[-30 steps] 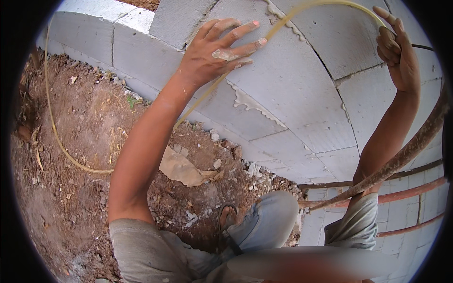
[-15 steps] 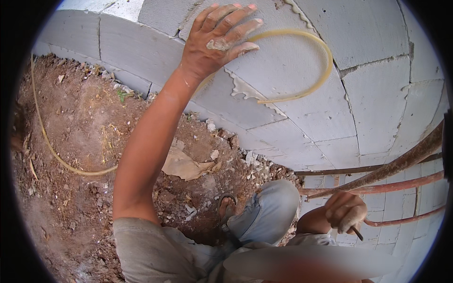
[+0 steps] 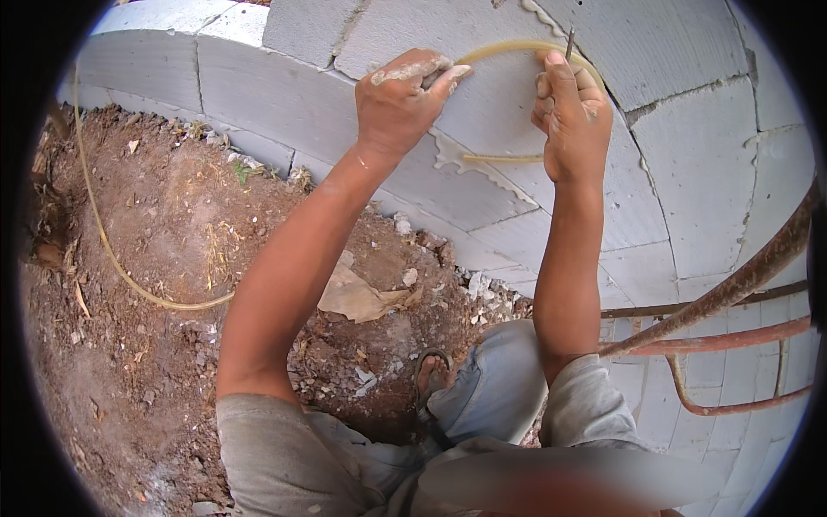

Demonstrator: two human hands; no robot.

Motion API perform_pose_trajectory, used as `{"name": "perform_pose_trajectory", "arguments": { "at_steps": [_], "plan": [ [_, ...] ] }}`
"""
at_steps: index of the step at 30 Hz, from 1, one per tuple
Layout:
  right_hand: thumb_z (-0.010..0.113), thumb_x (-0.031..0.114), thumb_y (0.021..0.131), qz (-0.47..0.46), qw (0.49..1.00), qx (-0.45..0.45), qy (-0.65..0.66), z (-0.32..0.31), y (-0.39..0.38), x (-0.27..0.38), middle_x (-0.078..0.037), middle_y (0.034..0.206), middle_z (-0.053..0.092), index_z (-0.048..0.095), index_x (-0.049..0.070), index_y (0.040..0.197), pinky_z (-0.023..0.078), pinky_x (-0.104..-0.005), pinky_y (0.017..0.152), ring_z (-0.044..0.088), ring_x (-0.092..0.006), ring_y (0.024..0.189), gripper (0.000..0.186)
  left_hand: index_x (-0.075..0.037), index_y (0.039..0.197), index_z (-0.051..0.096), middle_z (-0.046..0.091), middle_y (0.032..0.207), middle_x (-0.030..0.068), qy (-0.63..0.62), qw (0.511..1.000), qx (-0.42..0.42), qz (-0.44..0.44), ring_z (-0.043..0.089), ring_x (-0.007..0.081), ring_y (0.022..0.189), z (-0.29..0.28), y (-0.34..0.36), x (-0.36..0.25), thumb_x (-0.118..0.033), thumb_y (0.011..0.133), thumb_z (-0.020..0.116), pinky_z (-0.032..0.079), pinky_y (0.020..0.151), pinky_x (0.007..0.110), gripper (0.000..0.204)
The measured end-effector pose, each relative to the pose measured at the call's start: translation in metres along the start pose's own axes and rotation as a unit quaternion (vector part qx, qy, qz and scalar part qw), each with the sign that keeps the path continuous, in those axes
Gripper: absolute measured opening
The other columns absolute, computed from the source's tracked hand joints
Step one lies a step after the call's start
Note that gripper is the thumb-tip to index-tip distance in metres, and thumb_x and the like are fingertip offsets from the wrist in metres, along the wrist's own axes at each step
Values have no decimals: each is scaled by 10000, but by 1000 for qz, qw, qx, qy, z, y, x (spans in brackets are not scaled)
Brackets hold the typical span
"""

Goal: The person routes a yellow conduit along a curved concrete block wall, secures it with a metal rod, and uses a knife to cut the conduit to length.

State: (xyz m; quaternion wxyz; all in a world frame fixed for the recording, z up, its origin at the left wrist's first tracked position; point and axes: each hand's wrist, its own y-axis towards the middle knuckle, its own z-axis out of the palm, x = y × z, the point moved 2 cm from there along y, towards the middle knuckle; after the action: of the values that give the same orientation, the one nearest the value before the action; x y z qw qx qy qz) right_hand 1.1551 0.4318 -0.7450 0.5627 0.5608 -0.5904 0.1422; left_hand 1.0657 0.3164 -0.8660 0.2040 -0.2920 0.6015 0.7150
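My left hand (image 3: pixel 405 103), smeared with white paste, is closed on a pale yellow flexible hose (image 3: pixel 504 47) against the grey block wall (image 3: pixel 448 194), its fingertips partly hidden. My right hand (image 3: pixel 573 129) grips a thin dark stick (image 3: pixel 569 41) that points up, held close against the curve of the hose. The hose's short end lies across the wall below the curve, beside a patch of dried adhesive (image 3: pixel 452 158). A long length of the same hose hangs at the left and runs over the dirt.
Rusty and reddish scaffold tubes (image 3: pixel 741 336) cross at my right, in front of more block wall. Below lies rough dirt (image 3: pixel 155 362) with rubble and a torn piece of brown paper (image 3: pixel 362 297). My sandaled foot and bent knee are at the bottom middle.
My right hand let go of the hose, dropped low, and is now raised to the wall with the thin stick. My left hand's fingers have curled from spread to closed.
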Motion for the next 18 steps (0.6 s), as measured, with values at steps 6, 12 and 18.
{"name": "perform_pose_trajectory", "arguments": {
  "at_steps": [6,12,18],
  "plan": [
    [690,308,931,-105,990,-70,-63,9,14,5,-16,711,653,711,14,916,367,-214,516,434,-24,539,295,-48,955,730,714,876,50,4,1000,-22,7,646,103,695,4,-8,-1,-139,854,764,523,620,250,139],
    [580,295,990,-220,958,-90,-157,19,23,2,40,669,532,672,10,1060,341,-210,500,407,-36,543,308,-17,1010,708,661,857,35,-65,998,-6,-15,611,74,667,-2,-16,-2,-64,866,729,517,616,238,154],
    [670,312,939,-210,957,-117,-165,33,13,14,12,695,616,719,31,960,365,-204,541,461,-34,586,286,3,972,700,629,891,32,-99,994,-15,-36,623,71,657,2,-14,-1,-57,872,722,515,593,217,119]
  ]
}}
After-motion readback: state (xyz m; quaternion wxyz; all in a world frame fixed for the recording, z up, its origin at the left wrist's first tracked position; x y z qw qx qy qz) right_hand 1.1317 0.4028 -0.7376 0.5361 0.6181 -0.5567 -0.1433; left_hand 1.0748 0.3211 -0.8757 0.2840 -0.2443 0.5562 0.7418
